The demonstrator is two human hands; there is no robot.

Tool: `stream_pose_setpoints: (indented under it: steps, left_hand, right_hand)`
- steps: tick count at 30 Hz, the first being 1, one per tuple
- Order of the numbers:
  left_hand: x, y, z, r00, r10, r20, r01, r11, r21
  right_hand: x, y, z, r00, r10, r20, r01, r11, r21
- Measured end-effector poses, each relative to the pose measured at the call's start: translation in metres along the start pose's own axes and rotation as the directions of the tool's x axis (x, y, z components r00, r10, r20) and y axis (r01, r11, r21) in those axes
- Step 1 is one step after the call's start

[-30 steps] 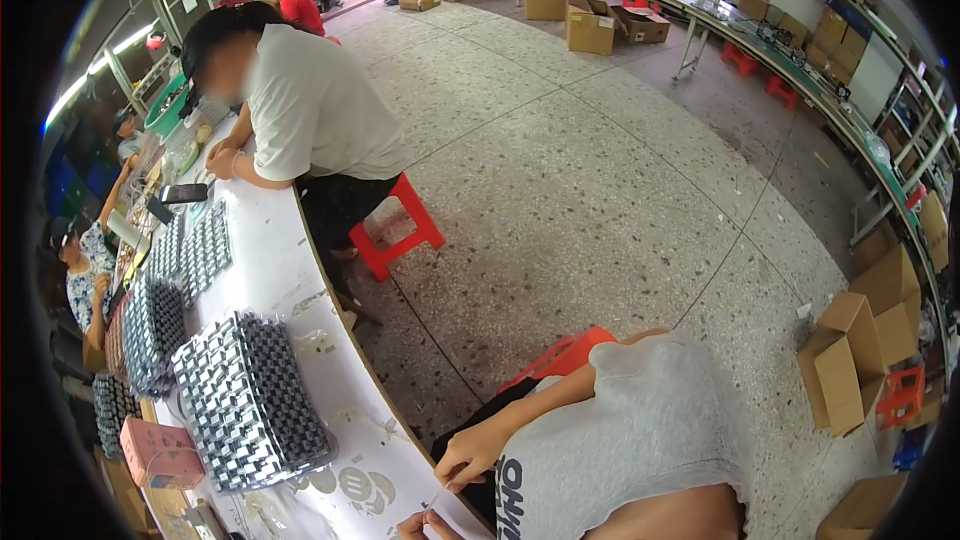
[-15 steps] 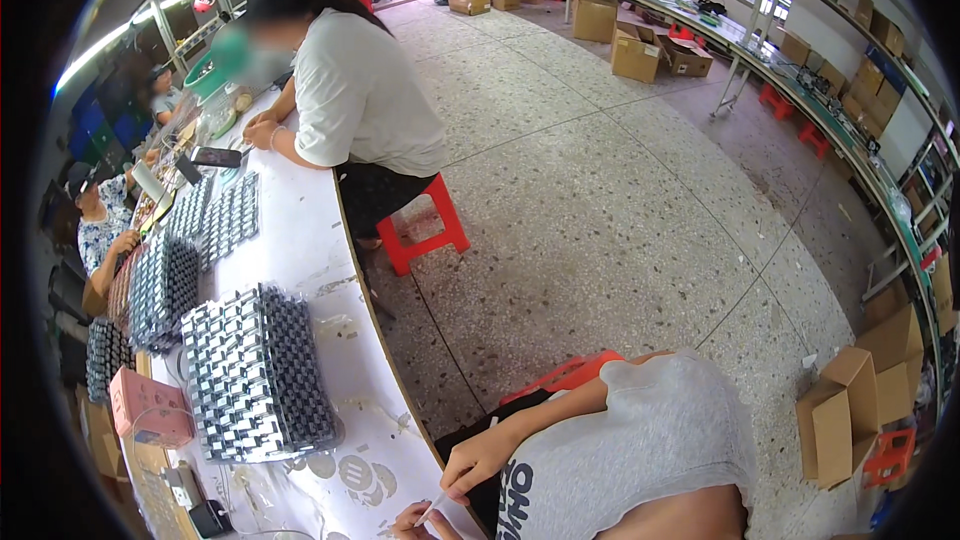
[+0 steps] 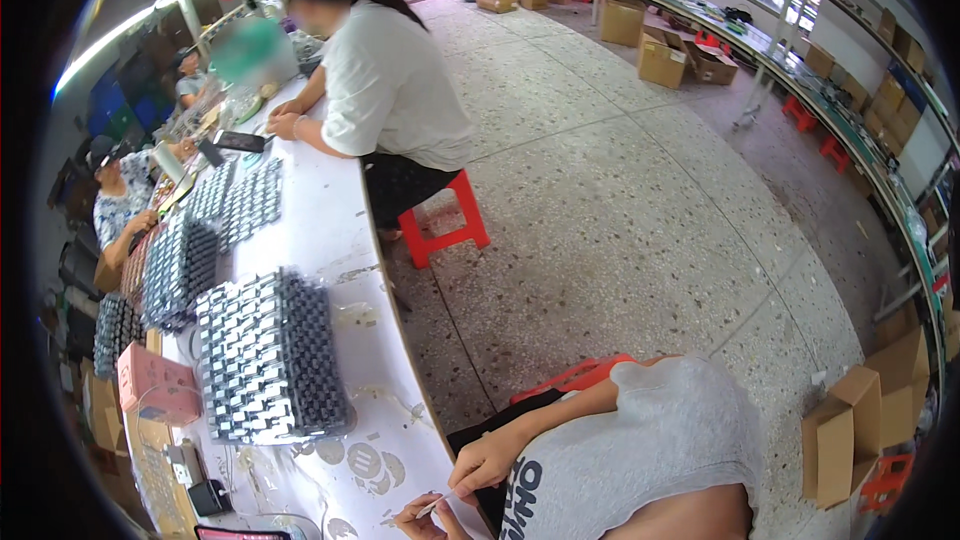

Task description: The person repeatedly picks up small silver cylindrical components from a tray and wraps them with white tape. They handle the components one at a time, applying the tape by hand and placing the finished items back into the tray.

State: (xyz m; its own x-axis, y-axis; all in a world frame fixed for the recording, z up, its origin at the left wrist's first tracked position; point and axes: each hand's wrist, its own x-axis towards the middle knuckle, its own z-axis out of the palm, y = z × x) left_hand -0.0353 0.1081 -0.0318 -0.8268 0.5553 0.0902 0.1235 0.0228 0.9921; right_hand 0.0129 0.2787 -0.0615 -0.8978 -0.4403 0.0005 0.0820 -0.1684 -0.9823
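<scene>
1. Left hand: at the lower edge of the view, over the tabletop. Its fingertips are pinched shut on one thin pale strip. The hand is partly cut off by the frame.
2. Right hand: just past the strip's free end, with the fingers curled inward. I cannot tell whether it grips the strip.
3. Thin pale strip: one. It lies between the two hands, slanting up from the left hand towards the right, and is nearer than and right of the large wrapped tray.
4. Large wrapped tray: one, packed with rows of small grey and black parts. It lies flat on the tabletop and serves as the landmark for this list.
5. Further trays of the same parts: three counted, all beyond or left of the large wrapped tray.
6. Pink box: one, just left of the large wrapped tray.
7. Black phone: one, well beyond the large wrapped tray.
8. Seated person in a white shirt: one, beyond the large wrapped tray, on a red stool.
9. Cardboard boxes: two on the floor, far right of the large wrapped tray.
</scene>
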Motion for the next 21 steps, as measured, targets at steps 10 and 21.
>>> stream_pose_setpoints:
  steps: [10,21]
  left_hand:
    - [-0.002,0.01,0.013,0.985,0.116,-0.125,-0.115,0.993,0.02]
    - [0.003,0.002,0.014,0.998,0.055,-0.042,-0.06,0.99,-0.126]
  right_hand:
    - [-0.005,-0.013,0.002,0.988,0.127,0.084,-0.147,0.935,0.322]
    - [-0.003,-0.021,-0.009,0.932,0.241,0.272,-0.337,0.854,0.397]
